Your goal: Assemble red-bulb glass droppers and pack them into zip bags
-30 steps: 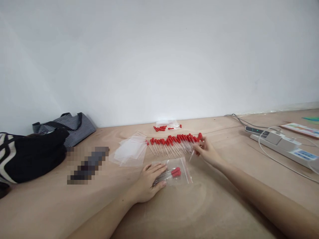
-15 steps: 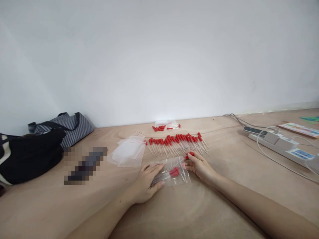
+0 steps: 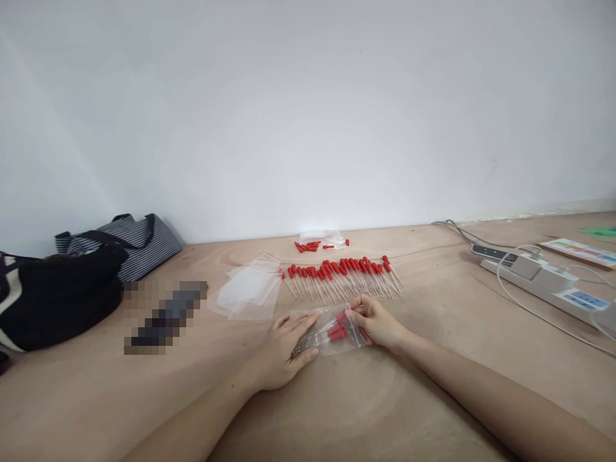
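Observation:
A clear zip-lock bag (image 3: 332, 350) lies flat in front of me with several red-bulbed droppers (image 3: 337, 332) inside. My left hand (image 3: 283, 353) rests over the bag's left end, its thumb and fingers on either side, holding it against the table. At the bag's mouth on the right, the bent fingers of my right hand (image 3: 373, 321) close on the bulb end of another dropper (image 3: 341, 315), most of which is in the bag. My fingertips partly hide its end. Just beyond the bag is a row of droppers (image 3: 337, 273), red bulbs pointing away from me.
Flat clear bags (image 3: 248, 292) are piled left of the row. Loose red bulbs (image 3: 308, 246) and a clear bag (image 3: 320, 236) lie near the wall. A power strip (image 3: 553, 285) with cables is at right, a black bag (image 3: 62, 298) and striped bag (image 3: 149, 250) at left.
My right hand has moved slightly left, pushing the dropper further into the bag; its red bulb is now at the bag's mouth. My left hand stays in place.

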`<state>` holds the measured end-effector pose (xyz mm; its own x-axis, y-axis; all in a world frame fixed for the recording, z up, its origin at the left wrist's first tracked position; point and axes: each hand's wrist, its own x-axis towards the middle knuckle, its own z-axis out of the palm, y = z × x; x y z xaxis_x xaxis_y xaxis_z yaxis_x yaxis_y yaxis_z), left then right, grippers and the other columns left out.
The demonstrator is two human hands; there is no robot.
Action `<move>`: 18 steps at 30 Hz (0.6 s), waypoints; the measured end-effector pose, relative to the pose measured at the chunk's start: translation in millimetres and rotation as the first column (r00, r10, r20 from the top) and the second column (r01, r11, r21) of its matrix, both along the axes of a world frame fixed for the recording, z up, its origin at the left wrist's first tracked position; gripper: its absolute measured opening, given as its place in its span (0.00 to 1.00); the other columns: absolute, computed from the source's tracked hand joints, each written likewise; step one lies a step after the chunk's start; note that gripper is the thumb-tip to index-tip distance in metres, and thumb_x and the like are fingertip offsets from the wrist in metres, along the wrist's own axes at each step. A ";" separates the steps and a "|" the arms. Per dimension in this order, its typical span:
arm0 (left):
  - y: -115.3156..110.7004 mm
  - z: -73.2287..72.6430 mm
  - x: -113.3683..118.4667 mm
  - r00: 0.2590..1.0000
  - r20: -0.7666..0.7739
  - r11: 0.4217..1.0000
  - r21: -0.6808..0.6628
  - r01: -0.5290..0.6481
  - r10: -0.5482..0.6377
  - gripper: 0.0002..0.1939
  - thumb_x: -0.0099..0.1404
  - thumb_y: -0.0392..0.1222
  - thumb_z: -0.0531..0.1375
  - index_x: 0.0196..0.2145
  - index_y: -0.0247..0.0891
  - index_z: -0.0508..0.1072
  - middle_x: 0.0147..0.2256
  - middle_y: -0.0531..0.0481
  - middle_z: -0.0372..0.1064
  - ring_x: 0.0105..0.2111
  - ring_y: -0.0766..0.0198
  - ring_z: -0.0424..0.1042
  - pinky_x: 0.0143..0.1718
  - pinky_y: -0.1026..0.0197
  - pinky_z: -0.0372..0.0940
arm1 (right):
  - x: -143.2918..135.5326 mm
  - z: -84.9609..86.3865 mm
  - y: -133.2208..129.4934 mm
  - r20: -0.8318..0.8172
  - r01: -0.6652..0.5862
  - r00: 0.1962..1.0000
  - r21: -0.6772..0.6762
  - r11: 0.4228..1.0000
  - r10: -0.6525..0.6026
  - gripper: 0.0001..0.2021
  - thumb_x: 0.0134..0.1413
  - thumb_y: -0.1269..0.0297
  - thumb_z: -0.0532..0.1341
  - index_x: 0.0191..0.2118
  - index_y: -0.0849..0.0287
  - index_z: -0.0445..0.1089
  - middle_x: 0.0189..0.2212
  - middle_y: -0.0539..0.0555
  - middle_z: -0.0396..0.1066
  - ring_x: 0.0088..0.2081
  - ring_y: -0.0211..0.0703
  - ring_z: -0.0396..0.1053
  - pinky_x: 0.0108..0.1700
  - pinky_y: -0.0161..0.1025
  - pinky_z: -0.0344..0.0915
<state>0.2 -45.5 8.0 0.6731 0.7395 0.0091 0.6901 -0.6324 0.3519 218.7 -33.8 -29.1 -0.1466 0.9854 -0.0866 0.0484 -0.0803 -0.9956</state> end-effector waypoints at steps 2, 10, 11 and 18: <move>0.1 -0.3 -0.3 1.000 0.002 1.000 0.006 0.001 -0.001 0.27 0.62 0.46 0.49 0.58 0.42 0.48 0.57 0.50 0.51 0.56 0.58 0.49 0.57 0.50 0.43 | -0.6 -0.5 0.6 0.020 -0.045 0.999 -0.012 0.999 0.045 0.17 0.39 0.52 0.61 0.26 0.59 0.57 0.11 0.42 0.60 0.09 0.27 0.52 0.10 0.26 0.46; 0.0 0.0 -0.9 1.000 0.012 1.000 0.013 0.013 -0.013 0.27 0.62 0.46 0.50 0.58 0.42 0.48 0.57 0.49 0.52 0.56 0.57 0.50 0.57 0.48 0.43 | 11.1 -0.8 4.9 0.220 -0.067 0.974 0.070 0.995 0.050 0.13 0.44 0.56 0.56 0.24 0.62 0.67 0.12 0.45 0.62 0.12 0.30 0.55 0.14 0.29 0.50; -0.1 0.4 -0.8 1.000 0.015 1.000 0.012 0.012 -0.013 0.27 0.62 0.46 0.50 0.58 0.42 0.48 0.57 0.48 0.52 0.56 0.57 0.50 0.57 0.48 0.43 | 18.8 0.1 9.8 0.277 -0.017 0.961 0.108 0.994 -0.014 0.11 0.44 0.58 0.56 0.24 0.61 0.67 0.14 0.46 0.64 0.13 0.31 0.57 0.15 0.29 0.52; 0.4 0.0 -1.4 1.000 0.014 1.000 0.015 0.020 -0.020 0.27 0.62 0.45 0.49 0.58 0.42 0.48 0.57 0.48 0.51 0.56 0.56 0.50 0.56 0.47 0.43 | 74.5 17.7 68.6 0.604 0.367 0.555 0.438 0.820 -0.572 0.07 0.40 0.64 0.59 0.28 0.60 0.67 0.27 0.53 0.70 0.30 0.39 0.66 0.30 0.33 0.58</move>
